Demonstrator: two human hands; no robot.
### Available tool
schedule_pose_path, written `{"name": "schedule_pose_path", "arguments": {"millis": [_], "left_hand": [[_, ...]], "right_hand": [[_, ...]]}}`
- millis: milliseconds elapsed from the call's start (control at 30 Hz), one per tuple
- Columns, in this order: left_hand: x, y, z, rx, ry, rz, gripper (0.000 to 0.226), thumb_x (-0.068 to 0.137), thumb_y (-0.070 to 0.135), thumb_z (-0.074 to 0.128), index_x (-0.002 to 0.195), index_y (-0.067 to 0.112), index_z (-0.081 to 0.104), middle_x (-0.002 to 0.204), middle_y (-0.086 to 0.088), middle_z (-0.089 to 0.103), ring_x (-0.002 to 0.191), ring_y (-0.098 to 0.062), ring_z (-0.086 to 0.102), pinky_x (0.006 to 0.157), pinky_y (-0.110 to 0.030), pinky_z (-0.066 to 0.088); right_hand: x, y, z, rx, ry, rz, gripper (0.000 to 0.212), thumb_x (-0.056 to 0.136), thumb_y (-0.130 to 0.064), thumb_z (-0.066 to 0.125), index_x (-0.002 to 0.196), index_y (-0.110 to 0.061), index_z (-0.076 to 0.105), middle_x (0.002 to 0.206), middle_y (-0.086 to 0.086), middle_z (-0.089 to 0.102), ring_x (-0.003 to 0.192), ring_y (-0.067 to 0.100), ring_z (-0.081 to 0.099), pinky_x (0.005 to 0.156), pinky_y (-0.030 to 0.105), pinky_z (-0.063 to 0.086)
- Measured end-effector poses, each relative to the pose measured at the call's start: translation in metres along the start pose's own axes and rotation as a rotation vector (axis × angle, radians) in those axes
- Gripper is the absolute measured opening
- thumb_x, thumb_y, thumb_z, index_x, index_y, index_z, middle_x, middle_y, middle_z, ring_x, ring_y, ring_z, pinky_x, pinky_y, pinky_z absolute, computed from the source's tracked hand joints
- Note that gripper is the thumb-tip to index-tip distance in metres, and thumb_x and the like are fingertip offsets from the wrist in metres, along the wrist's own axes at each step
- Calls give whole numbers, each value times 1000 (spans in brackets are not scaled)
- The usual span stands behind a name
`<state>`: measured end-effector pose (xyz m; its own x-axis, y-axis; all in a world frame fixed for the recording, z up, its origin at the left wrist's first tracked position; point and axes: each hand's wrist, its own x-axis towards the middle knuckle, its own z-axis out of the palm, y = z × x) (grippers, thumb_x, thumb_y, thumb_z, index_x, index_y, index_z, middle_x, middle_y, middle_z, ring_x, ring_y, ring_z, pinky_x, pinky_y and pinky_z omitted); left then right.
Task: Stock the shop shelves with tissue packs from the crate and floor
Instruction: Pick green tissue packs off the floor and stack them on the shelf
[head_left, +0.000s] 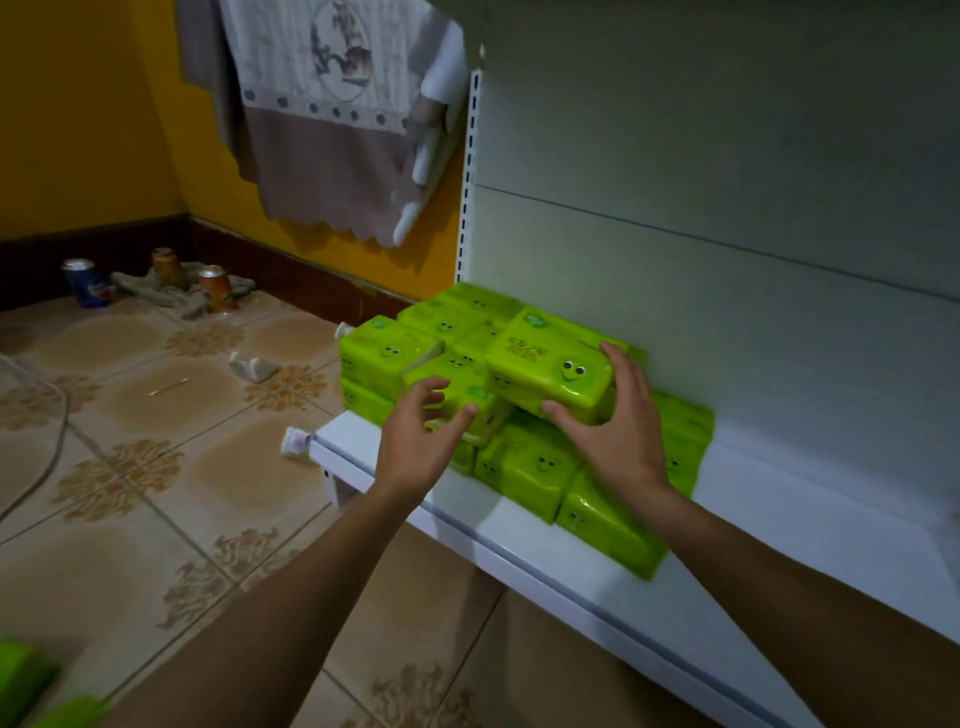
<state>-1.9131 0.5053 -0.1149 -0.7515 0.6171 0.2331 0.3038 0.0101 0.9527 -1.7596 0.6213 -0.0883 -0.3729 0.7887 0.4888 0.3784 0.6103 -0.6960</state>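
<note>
Right hand (618, 431) clasps tissue pack (540, 364); left hand (415, 441) fingers (434, 385) splayed.

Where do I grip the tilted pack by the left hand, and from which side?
Probably its near end, thumb below, fingers on top, coming from the front left with the left hand. The tilted pack lies askew on the stack, that end free; its right side is crowded by the top pack the right hand grips.

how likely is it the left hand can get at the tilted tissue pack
Probably yes: the left hand hovers open just at the tilted pack, nothing between; the right hand holds the neighbouring pack.
</note>
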Motion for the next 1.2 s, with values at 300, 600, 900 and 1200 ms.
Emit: {"name": "schedule_pose_path", "arguments": {"millis": [300,600,900,1200], "left_hand": [[-12,-32,14,300,-61,75,37,82,29,69,115,16,59,118,-8,55,112,-23,51,90,-33,40],[-18,-58,-24,485,-120,-25,37,83,35,67,114,16,59,124,-9,53,116,-26,49,94,-36,41],[-19,-72,-51,598,-115,-51,31,84,30,65,110,14,61,119,-8,59,110,-24,50,84,-33,39],[-48,-81,-106,965,-346,-91,51,84,45,54,128,21,49,139,-5,43,125,-22,37,101,-34,36]], "right_hand": [[-28,32,-15,-244,-63,64,84,70,-54,71,140,-28,33,144,4,36,132,22,36,103,38,38],[-31,30,24,-372,-235,173,87,78,-53,64,145,-16,21,149,9,28,133,31,32,104,46,36],[-21,13,28,-639,-164,-219,84,68,-59,54,136,-10,44,145,22,35,133,35,33,106,56,29],[-33,-44,84,-516,-351,-450,73,63,-44,61,128,-11,54,132,23,52,117,39,54,95,54,43]]}}
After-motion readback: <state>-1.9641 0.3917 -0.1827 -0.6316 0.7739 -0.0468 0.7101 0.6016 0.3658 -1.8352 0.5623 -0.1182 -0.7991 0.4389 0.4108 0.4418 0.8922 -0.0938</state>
